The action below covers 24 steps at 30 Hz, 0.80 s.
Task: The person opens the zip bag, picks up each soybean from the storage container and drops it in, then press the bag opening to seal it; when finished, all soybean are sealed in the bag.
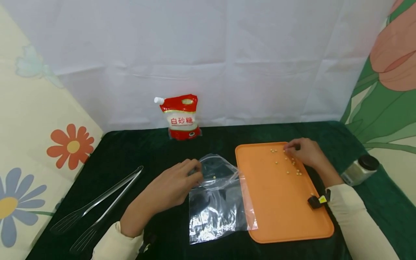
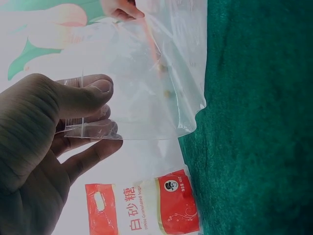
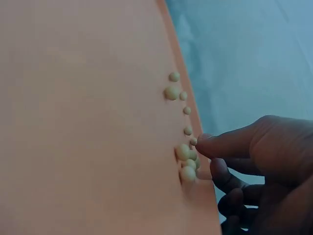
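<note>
From where I stand, the person's left hand point(image 1: 175, 182) pinches the upper left edge of a clear, flat plastic bag point(image 1: 211, 213), thumb on the near face and fingers behind it. The bag's mouth gapes, and 1 small ball shows within its outline near the top. Its lower part lies partly on the dark green cloth point(image 1: 156, 148), while its right edge overlaps the left side of an orange rectangular tray point(image 1: 286, 216) with rounded corners and a raised rim.

The right hand point(image 1: 303, 150) is over the tray's far right corner, its fingers bent and the thumb and forefinger close together. Their tips touch 1 of the small, round, cream-coloured balls point(image 3: 188, 174) beside the rim; I cannot tell whether it is actually caught between them. More balls are scattered over the far right part of the tray, some clustered against each other just beside the fingertips.

Behind the bag, at the far edge of the cloth, a red and white sugar pouch point(image 1: 182, 119) with a white cap stands upright against a white fabric backdrop point(image 1: 276, 72). Well to the left, metal tongs point(image 1: 112, 189) with 2 slotted ends lie spread apart. On the right, past the tray, is a clear jar point(image 1: 355, 172) with a black lid, near the right sleeve point(image 1: 360, 220).
</note>
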Motion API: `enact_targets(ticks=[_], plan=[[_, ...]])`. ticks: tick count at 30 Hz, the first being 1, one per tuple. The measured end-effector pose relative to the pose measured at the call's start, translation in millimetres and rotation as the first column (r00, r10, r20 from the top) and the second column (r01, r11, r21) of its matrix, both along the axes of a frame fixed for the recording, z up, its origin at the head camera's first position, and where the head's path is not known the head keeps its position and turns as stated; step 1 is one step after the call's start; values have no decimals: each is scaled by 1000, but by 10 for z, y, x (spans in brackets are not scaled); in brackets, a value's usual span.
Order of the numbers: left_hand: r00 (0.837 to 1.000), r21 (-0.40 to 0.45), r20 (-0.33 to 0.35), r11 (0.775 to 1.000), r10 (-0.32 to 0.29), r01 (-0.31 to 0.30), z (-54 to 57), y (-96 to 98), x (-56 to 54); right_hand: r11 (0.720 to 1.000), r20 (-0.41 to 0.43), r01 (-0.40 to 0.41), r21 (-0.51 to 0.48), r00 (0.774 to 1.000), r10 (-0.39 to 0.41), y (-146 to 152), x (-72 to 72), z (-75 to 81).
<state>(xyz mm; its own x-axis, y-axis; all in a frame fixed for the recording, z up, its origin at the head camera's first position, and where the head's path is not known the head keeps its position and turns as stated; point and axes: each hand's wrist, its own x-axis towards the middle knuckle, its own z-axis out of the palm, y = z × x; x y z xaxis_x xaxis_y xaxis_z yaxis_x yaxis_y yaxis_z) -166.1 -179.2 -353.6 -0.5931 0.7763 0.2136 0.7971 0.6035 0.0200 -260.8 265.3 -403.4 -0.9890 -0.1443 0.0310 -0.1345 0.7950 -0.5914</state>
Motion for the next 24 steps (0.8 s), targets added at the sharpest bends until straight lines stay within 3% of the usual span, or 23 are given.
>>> enact_targets(ticks=[3, 17, 21, 24], plan=[[1000, -7, -4, 1000, 0, 0, 0, 4, 0, 1000, 21, 12, 3, 1000, -12, 7, -15, -43], [1000, -20, -9, 1000, 2, -2, 13, 10, 19, 997, -38, -13, 77, 999, 16, -62, -15, -42], [1000, -16, -8, 1000, 4, -4, 14, 7, 24, 997, -71, -59, -42, 996, 56, -110, -4, -24], [1000, -17, -3, 1000, 6, -6, 22, 4, 25, 967, -101, -132, -219, 989, 112, -253, 55, 66]])
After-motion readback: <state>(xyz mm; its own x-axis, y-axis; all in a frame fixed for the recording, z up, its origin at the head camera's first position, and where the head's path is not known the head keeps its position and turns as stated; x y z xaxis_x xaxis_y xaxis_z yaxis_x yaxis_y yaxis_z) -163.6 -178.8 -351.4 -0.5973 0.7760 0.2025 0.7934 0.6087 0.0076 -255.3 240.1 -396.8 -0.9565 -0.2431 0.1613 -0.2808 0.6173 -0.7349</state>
